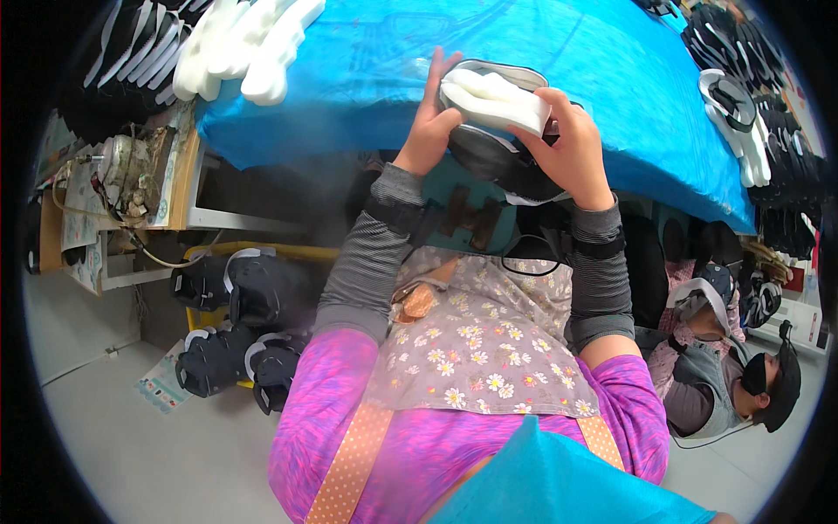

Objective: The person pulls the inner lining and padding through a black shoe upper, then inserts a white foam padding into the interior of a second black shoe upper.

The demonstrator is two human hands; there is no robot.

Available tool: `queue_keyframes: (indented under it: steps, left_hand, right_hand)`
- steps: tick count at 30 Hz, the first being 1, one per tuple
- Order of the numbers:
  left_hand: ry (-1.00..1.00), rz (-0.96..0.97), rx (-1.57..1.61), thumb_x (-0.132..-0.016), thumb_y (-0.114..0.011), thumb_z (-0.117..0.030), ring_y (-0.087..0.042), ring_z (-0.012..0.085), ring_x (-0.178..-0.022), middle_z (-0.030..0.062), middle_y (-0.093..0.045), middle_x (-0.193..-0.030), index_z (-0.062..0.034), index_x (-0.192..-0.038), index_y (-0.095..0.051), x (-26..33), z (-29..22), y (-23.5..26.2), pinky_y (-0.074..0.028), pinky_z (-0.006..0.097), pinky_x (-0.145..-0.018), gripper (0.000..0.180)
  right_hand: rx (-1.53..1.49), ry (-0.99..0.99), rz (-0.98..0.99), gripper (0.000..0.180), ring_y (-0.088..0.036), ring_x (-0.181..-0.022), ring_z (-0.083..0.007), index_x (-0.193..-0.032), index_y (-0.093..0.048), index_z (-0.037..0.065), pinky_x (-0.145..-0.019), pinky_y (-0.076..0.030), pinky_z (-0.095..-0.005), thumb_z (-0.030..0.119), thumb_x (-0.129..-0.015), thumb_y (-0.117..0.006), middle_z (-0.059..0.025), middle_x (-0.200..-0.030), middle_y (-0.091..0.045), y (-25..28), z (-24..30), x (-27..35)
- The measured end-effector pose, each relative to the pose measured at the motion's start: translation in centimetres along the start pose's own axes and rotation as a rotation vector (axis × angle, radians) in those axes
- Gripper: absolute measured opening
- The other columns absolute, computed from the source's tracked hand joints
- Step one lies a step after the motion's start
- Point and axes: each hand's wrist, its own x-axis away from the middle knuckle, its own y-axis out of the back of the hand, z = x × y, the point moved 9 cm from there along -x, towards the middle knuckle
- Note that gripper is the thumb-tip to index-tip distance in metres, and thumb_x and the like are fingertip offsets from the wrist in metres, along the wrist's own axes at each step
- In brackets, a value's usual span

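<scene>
Above the near edge of the blue-covered table, a thick white foam pad (pixel 493 98) lies in the opening of a black padded piece with a pale rim (pixel 480 155), perhaps a shoe upper. My right hand (pixel 567 144) pinches the pad's right end between thumb and fingers. On the other side, my left hand (pixel 426 131) grips the black piece's left edge, its thumb bent against it and one finger stretched up. The other left fingers are partly hidden behind the piece. More of the black piece hangs below the pad, close to my right wrist.
White foam pads (pixel 249 44) are piled at the table's (pixel 367 52) far left, beside stacked black pieces. A yellow-framed basket (pixel 301 251) with dark padded shoes (pixel 262 284) stands low on the left. A machine (pixel 127 175) stands left. At right, a co-worker (pixel 724 384) sits near hanging black pieces.
</scene>
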Motion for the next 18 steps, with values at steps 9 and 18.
queue_keyframes:
  steps: [9, 18]
  left_hand:
    - [-0.024, -0.006, -0.02, -0.079, -0.047, -0.003, -0.033, 0.0249, -0.143, 0.0127, -0.026, -0.161, -0.0133, -0.162, -0.006, 0.2, 0.3, 0.3, -0.024, 0.035, -0.118, 0.092]
    - [-0.021, -0.001, 0.004, -0.08, -0.047, 0.0, -0.033, 0.0249, -0.143, 0.0125, -0.025, -0.161, -0.0157, -0.162, -0.006, 0.3, 0.2, 0.1, -0.024, 0.035, -0.119, 0.093]
  right_hand:
    - [-0.094, -0.053, -0.01, 0.045, -0.065, -0.071, -0.0251, -0.112, -0.061, 0.006, -0.063, -0.051, -0.0345, 0.021, -0.076, -0.083, -0.0116, -0.084, -0.068, -0.2, -0.3, 0.1]
    - [-0.005, -0.025, -0.019, 0.045, -0.064, -0.069, -0.0243, -0.111, -0.061, 0.006, -0.065, -0.05, -0.0348, 0.019, -0.075, -0.083, -0.0098, -0.082, -0.067, -0.1, 0.8, -0.1]
